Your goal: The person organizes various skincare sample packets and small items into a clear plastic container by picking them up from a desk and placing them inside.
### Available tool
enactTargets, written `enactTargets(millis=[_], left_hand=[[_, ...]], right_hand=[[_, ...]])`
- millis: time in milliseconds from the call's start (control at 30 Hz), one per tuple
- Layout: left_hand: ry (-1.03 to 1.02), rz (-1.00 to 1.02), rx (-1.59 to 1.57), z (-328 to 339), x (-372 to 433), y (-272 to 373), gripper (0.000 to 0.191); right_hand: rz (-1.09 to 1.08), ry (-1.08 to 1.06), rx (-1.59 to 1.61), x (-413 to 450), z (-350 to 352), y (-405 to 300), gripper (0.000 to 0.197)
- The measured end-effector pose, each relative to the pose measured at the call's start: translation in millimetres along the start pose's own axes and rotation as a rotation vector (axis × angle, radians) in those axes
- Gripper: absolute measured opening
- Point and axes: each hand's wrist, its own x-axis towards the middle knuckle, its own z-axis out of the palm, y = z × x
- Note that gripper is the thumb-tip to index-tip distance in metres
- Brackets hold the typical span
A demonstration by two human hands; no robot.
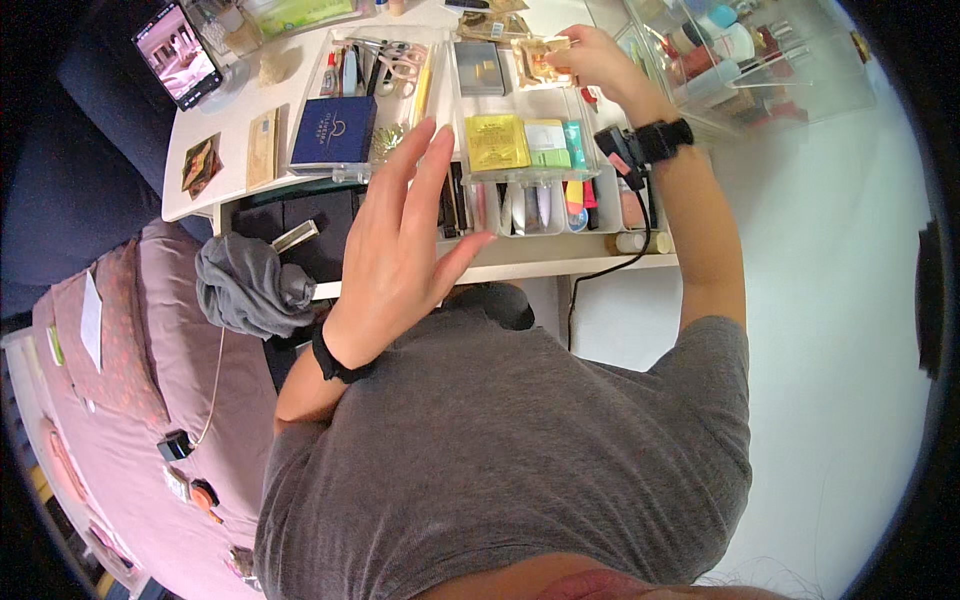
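Pinched between the thumb and fingers of my right hand (596,64) is a shiny gold sachet (536,63), held over the back right corner of a clear plastic tray (529,177). In that tray lie a dark grey box (480,69), a yellow packet (496,142), a white and green packet (548,142) and a teal packet (574,144). My left hand (401,225) is raised with fingers apart, holding nothing, in front of a second clear tray (315,169). That one bears a dark blue box (333,130), scissors (403,61) and a red-capped small bottle (328,73).
Below the trays, an open drawer (495,266) holds cosmetics in white organisers. A lit phone (178,56) stands at the back left. A clear cosmetics case (750,67) is on the right. Grey cloth (251,285) hangs at the drawer's left; a black cable (611,268) runs from my right wrist.
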Motion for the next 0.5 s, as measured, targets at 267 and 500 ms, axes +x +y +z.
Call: enactTargets(millis=[267, 500], left_hand=[[0.04, -0.028, -0.016, -2, -10, -19, 0.085], [-0.025, -0.059, -0.07, -3, -12, -18, 0.081]], right_hand=[[0.005, 0.075, -0.406, 25, 22, 4, 0.04], [-0.091, 0.214, -0.876, -5, 36, -32, 0.023]])
